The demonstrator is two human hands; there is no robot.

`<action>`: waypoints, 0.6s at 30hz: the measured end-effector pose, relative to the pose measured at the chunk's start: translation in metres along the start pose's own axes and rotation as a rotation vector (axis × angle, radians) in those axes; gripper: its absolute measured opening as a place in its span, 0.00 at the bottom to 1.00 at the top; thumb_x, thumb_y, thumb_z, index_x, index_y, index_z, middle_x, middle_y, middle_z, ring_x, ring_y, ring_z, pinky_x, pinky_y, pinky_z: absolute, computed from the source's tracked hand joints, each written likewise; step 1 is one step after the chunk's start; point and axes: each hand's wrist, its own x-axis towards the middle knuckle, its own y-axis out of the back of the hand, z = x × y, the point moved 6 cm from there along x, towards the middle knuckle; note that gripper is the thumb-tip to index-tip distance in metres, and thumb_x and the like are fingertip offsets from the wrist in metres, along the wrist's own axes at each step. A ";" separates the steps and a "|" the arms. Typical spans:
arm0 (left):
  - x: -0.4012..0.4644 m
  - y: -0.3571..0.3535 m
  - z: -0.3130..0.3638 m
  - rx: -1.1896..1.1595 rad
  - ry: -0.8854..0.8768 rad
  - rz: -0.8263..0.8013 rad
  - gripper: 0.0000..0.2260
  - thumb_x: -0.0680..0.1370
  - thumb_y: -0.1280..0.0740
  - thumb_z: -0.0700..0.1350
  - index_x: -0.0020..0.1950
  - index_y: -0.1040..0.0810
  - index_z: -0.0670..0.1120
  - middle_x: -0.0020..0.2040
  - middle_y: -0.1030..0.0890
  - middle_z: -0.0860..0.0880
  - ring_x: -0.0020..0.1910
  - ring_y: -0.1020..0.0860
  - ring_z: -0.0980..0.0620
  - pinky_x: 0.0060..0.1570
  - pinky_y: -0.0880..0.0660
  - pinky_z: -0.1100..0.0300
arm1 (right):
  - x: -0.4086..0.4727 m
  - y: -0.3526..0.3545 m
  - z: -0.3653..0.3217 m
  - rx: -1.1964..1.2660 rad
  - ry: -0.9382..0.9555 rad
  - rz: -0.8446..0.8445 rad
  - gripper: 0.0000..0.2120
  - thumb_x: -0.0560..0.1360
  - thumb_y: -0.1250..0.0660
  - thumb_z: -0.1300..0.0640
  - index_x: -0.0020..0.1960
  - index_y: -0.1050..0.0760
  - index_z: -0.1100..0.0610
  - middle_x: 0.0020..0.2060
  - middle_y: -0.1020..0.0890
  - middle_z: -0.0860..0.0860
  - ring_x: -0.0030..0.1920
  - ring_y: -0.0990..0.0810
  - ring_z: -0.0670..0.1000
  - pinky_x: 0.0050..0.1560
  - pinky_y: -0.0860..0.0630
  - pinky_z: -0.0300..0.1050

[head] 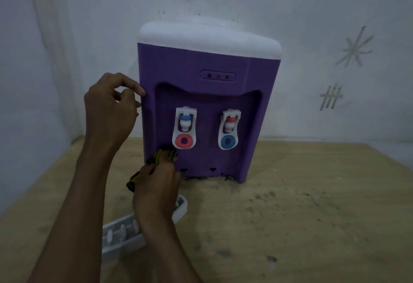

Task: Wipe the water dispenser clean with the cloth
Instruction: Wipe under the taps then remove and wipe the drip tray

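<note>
A purple water dispenser (201,66) with a white top stands on a wooden table against the wall. Two white taps sit in its front recess, the left tap (184,128) with a red ring and the right tap (228,129) with a blue ring. My right hand (156,184) grips a dark yellowish cloth (166,154) and presses it into the lower left of the recess, just under the left tap. My left hand (111,108) rests at the dispenser's left front edge, fingers curled and fingertips touching the casing.
A white drip tray (125,233) lies on the table (290,215) under my right forearm. Dark dirt specks are scattered over the table in front of and to the right of the dispenser. Pale walls close the back and left side.
</note>
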 end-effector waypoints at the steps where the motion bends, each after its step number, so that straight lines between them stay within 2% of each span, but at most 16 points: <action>1: 0.000 0.000 0.000 -0.001 0.005 0.001 0.11 0.81 0.40 0.34 0.47 0.19 0.42 0.57 0.19 0.46 0.41 0.17 0.52 0.34 0.20 0.63 | 0.002 0.001 0.004 -0.011 -0.011 0.009 0.10 0.85 0.43 0.57 0.65 0.29 0.56 0.56 0.22 0.52 0.59 0.24 0.52 0.52 0.26 0.45; 3: 0.000 0.000 0.001 -0.004 0.001 0.001 0.11 0.81 0.40 0.34 0.47 0.19 0.42 0.57 0.19 0.47 0.41 0.17 0.52 0.35 0.19 0.62 | 0.005 0.001 0.011 -0.011 -0.062 -0.062 0.08 0.85 0.42 0.59 0.60 0.27 0.59 0.55 0.22 0.53 0.57 0.23 0.52 0.48 0.32 0.39; 4: 0.000 0.000 0.001 -0.005 -0.002 0.001 0.11 0.81 0.40 0.34 0.47 0.19 0.43 0.56 0.19 0.47 0.41 0.17 0.52 0.35 0.19 0.61 | 0.009 0.002 0.014 0.028 -0.102 -0.098 0.06 0.84 0.41 0.59 0.54 0.26 0.60 0.51 0.22 0.53 0.53 0.23 0.52 0.46 0.32 0.38; 6: 0.000 0.000 0.001 -0.003 -0.005 0.004 0.11 0.80 0.40 0.34 0.47 0.19 0.43 0.55 0.19 0.47 0.41 0.17 0.52 0.35 0.19 0.60 | 0.017 0.005 0.019 0.121 -0.160 -0.155 0.11 0.83 0.40 0.60 0.42 0.30 0.56 0.42 0.26 0.50 0.46 0.25 0.51 0.42 0.30 0.38; 7: -0.001 0.000 0.001 0.002 -0.004 0.006 0.11 0.80 0.40 0.33 0.46 0.19 0.43 0.55 0.19 0.47 0.40 0.17 0.52 0.35 0.19 0.59 | 0.020 0.005 0.022 0.158 -0.189 -0.182 0.12 0.83 0.39 0.60 0.40 0.31 0.55 0.40 0.26 0.48 0.45 0.25 0.50 0.43 0.29 0.37; 10: -0.001 0.000 0.000 0.007 -0.006 0.006 0.12 0.81 0.40 0.33 0.46 0.19 0.44 0.55 0.19 0.47 0.40 0.17 0.53 0.36 0.19 0.56 | 0.018 0.003 0.024 0.216 -0.225 -0.158 0.07 0.83 0.39 0.58 0.47 0.28 0.57 0.45 0.23 0.49 0.47 0.24 0.49 0.44 0.30 0.36; 13: -0.001 0.002 0.000 0.001 0.001 0.007 0.12 0.81 0.41 0.34 0.47 0.19 0.43 0.56 0.18 0.47 0.40 0.17 0.52 0.36 0.19 0.55 | 0.011 0.002 0.015 0.238 -0.189 -0.037 0.07 0.84 0.39 0.57 0.59 0.27 0.57 0.59 0.21 0.52 0.58 0.21 0.51 0.55 0.26 0.38; 15: -0.001 0.003 0.000 0.008 0.002 0.006 0.12 0.81 0.41 0.34 0.47 0.19 0.43 0.57 0.17 0.46 0.40 0.17 0.53 0.36 0.19 0.56 | 0.008 0.005 0.003 0.247 -0.122 0.015 0.04 0.84 0.40 0.57 0.59 0.30 0.54 0.61 0.22 0.51 0.60 0.22 0.50 0.56 0.28 0.34; 16: -0.002 0.003 0.000 0.008 0.005 0.006 0.12 0.81 0.41 0.34 0.47 0.19 0.43 0.57 0.17 0.46 0.40 0.17 0.53 0.36 0.19 0.57 | 0.007 0.006 -0.003 0.254 -0.084 0.035 0.06 0.84 0.40 0.58 0.61 0.31 0.52 0.61 0.22 0.51 0.60 0.22 0.49 0.58 0.27 0.34; 18: -0.002 0.003 -0.001 0.005 0.012 0.004 0.11 0.81 0.41 0.34 0.48 0.19 0.42 0.58 0.17 0.46 0.41 0.17 0.53 0.35 0.19 0.59 | 0.006 0.005 -0.007 0.236 -0.009 0.072 0.15 0.83 0.39 0.58 0.69 0.35 0.49 0.64 0.23 0.53 0.60 0.22 0.50 0.62 0.23 0.43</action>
